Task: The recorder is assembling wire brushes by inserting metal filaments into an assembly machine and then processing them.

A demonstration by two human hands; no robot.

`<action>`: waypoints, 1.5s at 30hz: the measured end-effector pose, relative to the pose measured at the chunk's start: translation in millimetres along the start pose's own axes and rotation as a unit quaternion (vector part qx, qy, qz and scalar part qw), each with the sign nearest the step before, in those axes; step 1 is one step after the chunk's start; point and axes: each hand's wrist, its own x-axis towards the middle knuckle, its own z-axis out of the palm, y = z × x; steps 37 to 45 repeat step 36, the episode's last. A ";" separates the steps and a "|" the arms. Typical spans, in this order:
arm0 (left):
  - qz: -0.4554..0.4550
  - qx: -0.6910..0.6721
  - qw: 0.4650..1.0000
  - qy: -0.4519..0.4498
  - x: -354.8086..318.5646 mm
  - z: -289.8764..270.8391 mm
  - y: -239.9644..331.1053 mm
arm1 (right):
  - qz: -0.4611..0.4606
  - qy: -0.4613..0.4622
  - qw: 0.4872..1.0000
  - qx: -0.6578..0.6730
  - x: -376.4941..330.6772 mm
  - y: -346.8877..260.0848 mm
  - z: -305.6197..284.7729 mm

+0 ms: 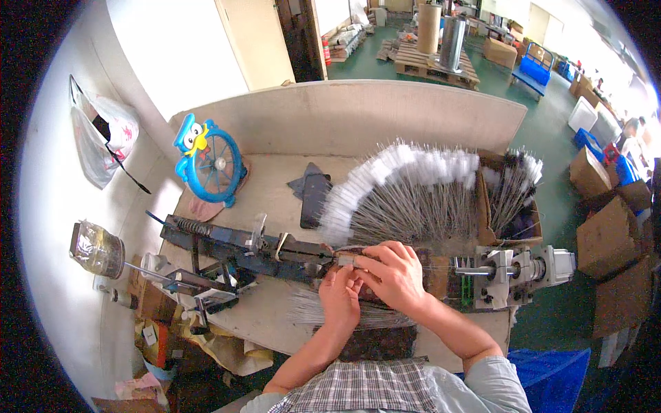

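My left hand (341, 296) and my right hand (398, 277) meet at the right end of a dark metal bench fixture (289, 249). Their fingertips are closed around a small pale grey piece (345, 261), whose exact kind I cannot make out. Part of it is hidden by the fingers. From beside the right hand a thin wire (437, 267) stretches toward a motorised spindle (492, 270) on the right of the table. Under my wrists lies a bundle of thin straight wires (310, 308).
Many white-tipped twisted-wire brushes (413, 179) fan out behind my hands. A cardboard box (529, 230) of dark-tipped brushes stands to their right. A blue cartoon-topped fan (220, 165) and a dark phone (315, 201) are at the back left. A lever with a bag-wrapped weight (100, 249) projects left.
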 end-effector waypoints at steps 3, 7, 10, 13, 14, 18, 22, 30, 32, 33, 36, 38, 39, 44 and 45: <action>-0.008 -0.010 0.999 -0.033 -1.2 0.3 4.2 | 0.014 -0.009 1.000 0.002 2.3 -4.3 -6.1; -0.021 -0.033 0.999 -0.015 -6.3 4.0 9.8 | 0.020 -0.089 0.994 -0.068 -5.5 6.0 -13.6; -0.028 -0.028 0.999 0.010 -8.5 2.4 12.4 | 0.000 -0.078 0.996 -0.050 -13.4 4.5 -9.9; -0.041 0.004 0.999 0.004 -12.5 2.0 14.3 | 0.011 -0.089 0.995 -0.041 -16.0 2.9 -13.6; -0.041 0.018 0.999 -0.005 -14.6 3.5 14.8 | 0.017 -0.096 0.995 -0.036 -17.9 3.3 -14.3; -0.040 0.084 0.995 -0.022 -13.3 1.4 12.0 | 0.033 -0.068 0.997 0.003 -16.7 11.9 -21.3; -0.071 0.153 0.984 -0.057 -26.0 -3.5 13.7 | 0.026 -0.059 0.996 0.054 -26.1 9.0 -38.4; 0.061 0.206 0.967 0.139 -25.2 -122.3 70.0 | 0.139 -0.285 0.948 0.028 -97.9 25.6 -40.5; 0.070 0.038 0.972 0.219 -18.9 -198.5 105.0 | 0.147 -0.390 0.908 -0.040 -110.3 30.5 -39.6; 0.055 0.037 0.988 0.142 -20.1 -263.6 137.0 | 0.147 -0.391 0.908 -0.042 -112.4 31.4 -40.3; 0.159 0.068 0.966 0.193 -22.0 -257.8 175.3 | 0.140 -0.412 0.899 -0.043 -106.9 32.3 -44.4; 0.159 0.068 0.966 0.193 -22.0 -257.8 175.3 | 0.140 -0.412 0.899 -0.043 -106.9 32.3 -44.4; 0.159 0.068 0.966 0.193 -22.0 -257.8 175.3 | 0.140 -0.412 0.899 -0.043 -106.9 32.3 -44.4; 0.159 0.068 0.966 0.193 -22.0 -257.8 175.3 | 0.140 -0.412 0.899 -0.043 -106.9 32.3 -44.4; 0.159 0.068 0.966 0.193 -22.0 -257.8 175.3 | 0.140 -0.412 0.899 -0.043 -106.9 32.3 -44.4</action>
